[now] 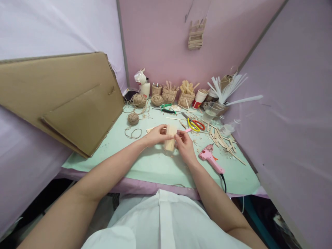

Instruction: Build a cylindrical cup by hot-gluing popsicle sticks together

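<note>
Both hands hold a clear plastic cup (pixel 166 146) above the middle of the table, with pale flat wooden sticks (pixel 170 140) lying side by side along its wall. My left hand (pixel 157 135) is closed around the cup's left side, its thumb across the sticks. On the right side, my right hand (pixel 184 144) grips the cup with its thumb at the edge of the sticks. Its far side is hidden. To the right of my right hand lies a pink hot glue gun (pixel 211 159) with an orange trigger, its black cord running off the front edge.
Scissors with yellow and red handles (pixel 194 124) and green-handled pliers (pixel 167 110) lie behind my hands. Loose wooden sticks (pixel 220 140) are scattered at right. Twine balls (pixel 133 118), stick-filled holders (pixel 186 98) and white glue sticks (pixel 228 88) stand behind. Cardboard (pixel 77 103) leans at left.
</note>
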Motion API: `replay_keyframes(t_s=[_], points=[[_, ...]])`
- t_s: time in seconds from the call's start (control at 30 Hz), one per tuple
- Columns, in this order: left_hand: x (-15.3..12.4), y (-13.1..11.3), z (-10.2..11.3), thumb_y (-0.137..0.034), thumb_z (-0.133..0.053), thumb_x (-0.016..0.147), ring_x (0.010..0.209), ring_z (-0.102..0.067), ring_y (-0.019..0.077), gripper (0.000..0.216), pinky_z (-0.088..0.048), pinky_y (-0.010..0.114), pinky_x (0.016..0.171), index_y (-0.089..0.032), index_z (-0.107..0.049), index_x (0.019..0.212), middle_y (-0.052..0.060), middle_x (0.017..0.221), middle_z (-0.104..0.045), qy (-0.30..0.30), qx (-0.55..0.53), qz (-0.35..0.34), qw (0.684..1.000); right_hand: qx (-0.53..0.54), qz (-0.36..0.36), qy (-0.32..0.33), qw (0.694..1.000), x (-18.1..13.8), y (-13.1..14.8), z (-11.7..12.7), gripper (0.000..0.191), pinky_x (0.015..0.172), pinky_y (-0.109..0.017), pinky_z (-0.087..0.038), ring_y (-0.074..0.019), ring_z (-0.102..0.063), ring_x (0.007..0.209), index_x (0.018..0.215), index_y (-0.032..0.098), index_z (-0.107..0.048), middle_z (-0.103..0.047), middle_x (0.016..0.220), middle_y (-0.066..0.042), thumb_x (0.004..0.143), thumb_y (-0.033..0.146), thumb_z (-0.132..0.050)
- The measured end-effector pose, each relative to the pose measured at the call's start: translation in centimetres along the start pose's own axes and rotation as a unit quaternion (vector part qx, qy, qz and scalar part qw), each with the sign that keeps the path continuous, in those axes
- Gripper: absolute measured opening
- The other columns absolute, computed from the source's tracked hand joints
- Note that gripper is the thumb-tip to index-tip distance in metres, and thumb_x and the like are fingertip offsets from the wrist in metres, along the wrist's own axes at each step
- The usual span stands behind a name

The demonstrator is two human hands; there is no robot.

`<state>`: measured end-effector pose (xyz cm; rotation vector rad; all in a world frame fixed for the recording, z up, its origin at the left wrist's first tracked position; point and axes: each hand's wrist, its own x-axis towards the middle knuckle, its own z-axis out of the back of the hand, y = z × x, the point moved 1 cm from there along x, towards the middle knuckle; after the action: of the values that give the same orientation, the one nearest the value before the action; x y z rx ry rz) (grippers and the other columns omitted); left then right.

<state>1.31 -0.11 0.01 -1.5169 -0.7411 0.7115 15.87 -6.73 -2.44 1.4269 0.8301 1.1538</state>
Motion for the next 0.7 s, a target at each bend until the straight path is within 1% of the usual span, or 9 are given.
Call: replay_keyframes(t_s=[0.13,0.23,0.37,0.5,0.7], points=[[0.0,0.0,-0.1,-0.041,-0.084,0.056,0.104,-0.063,0.0279,0.065,-0.051,0.042,0.087,-0.015,-0.055,0.108,0.014,0.112,-0.066,0.002,-0.004,0.004,1.0,0.004,-0.009,-0.004,1.0,0.0,0.0,-0.1,0.04,0.076,-0.035,-0.054,-0.0211,-0.063,0.091,0.104,0.02,-0.057,-0.065,0.106,-0.008,0.078,0.05,-0.063],[0.0,-0.3,0.0,-0.04,-0.085,0.055,0.104,-0.064,0.0284,0.065,-0.052,0.043,0.086,-0.015,-0.055,0.107,0.014,0.111,-0.066,-0.008,-0.014,0.021,1.0,0.015,-0.019,0.001,1.0,0.0,0.1,0.0,0.043,0.08,-0.036,-0.054,-0.0219,-0.063,0.097,0.107,0.02,-0.057,-0.064,0.11,-0.009,0.078,0.05,-0.063],[0.0,-0.9,0.5,-0.039,-0.084,0.058,0.102,-0.064,0.0285,0.06,-0.054,0.045,0.082,-0.016,-0.055,0.104,0.012,0.109,-0.066,-0.032,-0.052,0.049,0.997,0.05,-0.057,0.036,0.996,-0.2,0.3,0.2,0.048,0.085,-0.037,-0.055,-0.0234,-0.058,0.112,0.117,0.024,-0.055,-0.058,0.125,-0.008,0.078,0.049,-0.063],[0.1,-1.1,0.8,-0.037,-0.084,0.06,0.103,-0.064,0.0278,0.059,-0.054,0.043,0.081,-0.016,-0.054,0.106,0.013,0.111,-0.065,-0.043,-0.08,0.041,0.995,0.076,-0.091,0.067,0.991,-0.4,0.4,0.2,0.049,0.082,-0.038,-0.058,-0.0231,-0.059,0.111,0.117,0.026,-0.056,-0.057,0.126,-0.007,0.074,0.047,-0.068],[0.4,-0.3,0.9,-0.028,-0.087,0.057,0.109,-0.062,0.0289,0.076,-0.051,0.042,0.086,-0.016,-0.047,0.12,0.017,0.119,-0.063,0.017,-0.063,0.002,0.998,0.081,-0.085,0.062,0.991,-0.5,0.5,0.0,0.045,0.076,-0.033,-0.06,-0.0202,-0.062,0.101,0.111,0.025,-0.057,-0.059,0.119,-0.005,0.073,0.045,-0.07]])
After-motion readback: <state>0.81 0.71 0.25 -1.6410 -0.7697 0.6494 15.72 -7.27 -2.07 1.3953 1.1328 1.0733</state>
